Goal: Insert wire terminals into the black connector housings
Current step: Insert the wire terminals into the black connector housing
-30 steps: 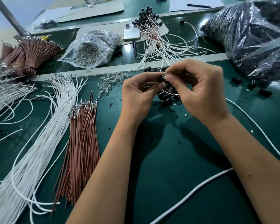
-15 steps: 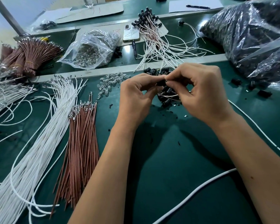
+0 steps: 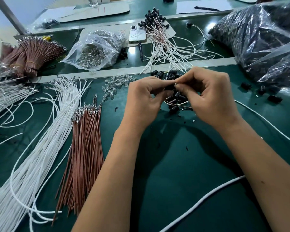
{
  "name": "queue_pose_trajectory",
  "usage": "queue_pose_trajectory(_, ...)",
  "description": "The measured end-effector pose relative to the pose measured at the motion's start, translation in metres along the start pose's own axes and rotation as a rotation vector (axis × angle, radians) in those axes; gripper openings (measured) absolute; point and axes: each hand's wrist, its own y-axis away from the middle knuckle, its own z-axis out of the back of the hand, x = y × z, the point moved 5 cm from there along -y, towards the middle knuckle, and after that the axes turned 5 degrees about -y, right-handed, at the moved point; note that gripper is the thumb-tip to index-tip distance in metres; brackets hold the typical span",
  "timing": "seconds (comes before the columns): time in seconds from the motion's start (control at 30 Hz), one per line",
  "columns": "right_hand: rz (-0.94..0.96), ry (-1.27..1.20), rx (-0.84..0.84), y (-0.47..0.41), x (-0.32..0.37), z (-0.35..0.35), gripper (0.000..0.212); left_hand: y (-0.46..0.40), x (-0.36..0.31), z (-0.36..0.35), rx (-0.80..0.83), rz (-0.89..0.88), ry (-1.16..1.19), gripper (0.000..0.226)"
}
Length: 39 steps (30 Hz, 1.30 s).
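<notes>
Far left of the frame: loose white wires (image 3: 40,139) fan across the green desk (image 3: 182,190), and just right of them lies a bundle of brown wires (image 3: 84,148), metal terminals pointing toward the upper frame. Both stocks lie loose and overlapping; a single wire pulled out could drag its neighbours along.

Centre: the left hand (image 3: 141,99) has its fingers curled in, thumb and forefinger pinching a black connector housing (image 3: 170,87) held above the desk. More loose housings (image 3: 176,99) lie heaped directly beneath, with a clear-bulb scatter (image 3: 117,82) just left.

Right of centre: the right hand (image 3: 211,97) has its fingers closed together on a small terminal end at the housing's mouth; the terminal itself is too small to make out. A brown lead (image 3: 177,102) loops below the hands.

Risks, judged: the terminal may enter tilted and bend, or seat only partway. A slip would drop the housing into the heap below, where it could not be told from unfilled ones. The looping lead could snag loose housings.
</notes>
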Motion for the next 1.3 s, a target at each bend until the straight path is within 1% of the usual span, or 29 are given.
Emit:
queue_pose_trajectory(0.1,-0.05,-0.113,0.031,-0.001,-0.005,0.001,0.01,0.001,0.003,0.004,-0.058,0.041,0.091,0.024)
queue_pose_trajectory(0.17,-0.028,-0.076,0.058,-0.001,-0.004,0.002,0.007,0.0,0.003,0.006,-0.055,0.025,0.077,0.019)
queue_pose_trajectory(0.3,0.071,0.062,0.093,-0.001,0.005,0.001,0.004,-0.001,0.002,0.007,-0.023,-0.002,0.019,0.018)
queue_pose_trajectory(0.4,0.08,0.072,0.111,-0.002,0.007,0.001,0.005,0.0,0.001,0.007,-0.018,0.006,0.016,0.018)
queue_pose_trajectory(0.53,0.069,0.019,0.123,-0.001,0.005,0.001,0.005,0.0,0.002,0.007,-0.023,0.015,0.026,0.018)
queue_pose_trajectory(0.67,0.006,-0.081,0.122,0.0,-0.002,-0.003,0.003,0.0,0.002,0.005,-0.048,-0.002,0.04,0.017)
queue_pose_trajectory(0.73,-0.058,-0.18,0.117,0.001,-0.007,-0.003,0.004,0.001,0.003,0.003,-0.05,-0.003,0.058,0.015)
queue_pose_trajectory(0.83,-0.149,-0.324,0.095,0.0,-0.013,-0.002,0.014,0.0,0.006,0.0,-0.05,0.026,0.104,0.015)
queue_pose_trajectory(0.97,-0.245,-0.44,0.038,-0.001,-0.016,-0.003,0.006,0.0,0.009,0.001,-0.061,0.052,0.151,0.016)
queue_pose_trajectory(1.1,-0.297,-0.471,0.017,0.001,-0.017,-0.005,0.002,0.001,0.006,0.002,-0.082,0.033,0.142,0.017)
queue_pose_trajectory(1.3,-0.28,-0.451,0.05,0.001,-0.016,-0.004,0.009,0.001,0.002,0.0,-0.088,0.027,0.174,0.019)
